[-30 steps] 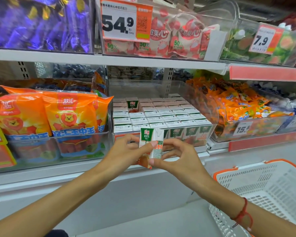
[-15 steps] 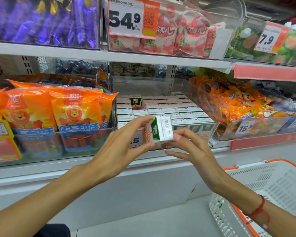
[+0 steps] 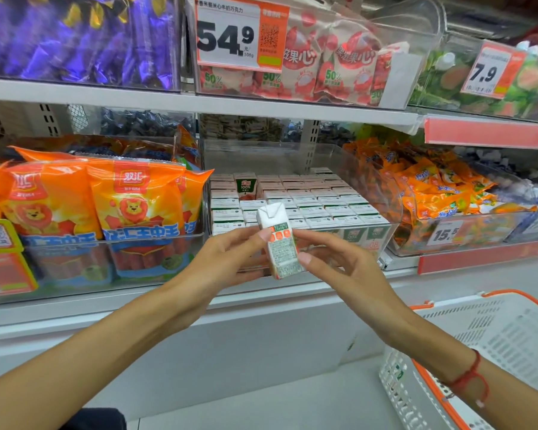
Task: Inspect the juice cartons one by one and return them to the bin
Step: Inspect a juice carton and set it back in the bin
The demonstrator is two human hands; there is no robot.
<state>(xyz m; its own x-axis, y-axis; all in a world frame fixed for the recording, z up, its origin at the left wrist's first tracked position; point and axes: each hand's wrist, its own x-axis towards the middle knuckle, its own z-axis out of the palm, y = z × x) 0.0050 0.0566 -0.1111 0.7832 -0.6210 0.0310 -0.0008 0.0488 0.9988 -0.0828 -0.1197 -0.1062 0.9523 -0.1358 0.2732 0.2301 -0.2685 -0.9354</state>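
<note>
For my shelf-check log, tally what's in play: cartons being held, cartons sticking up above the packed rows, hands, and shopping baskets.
held juice carton: 1
raised carton above the packed rows: 1
Hands, left hand and right hand, both pinching the held carton: 2
basket: 1
Total: 5

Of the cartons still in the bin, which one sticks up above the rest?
The green-fronted carton in the bin's back-left area. It stands taller than the flat layer of carton tops around it, showing its green "100%" face.
</note>
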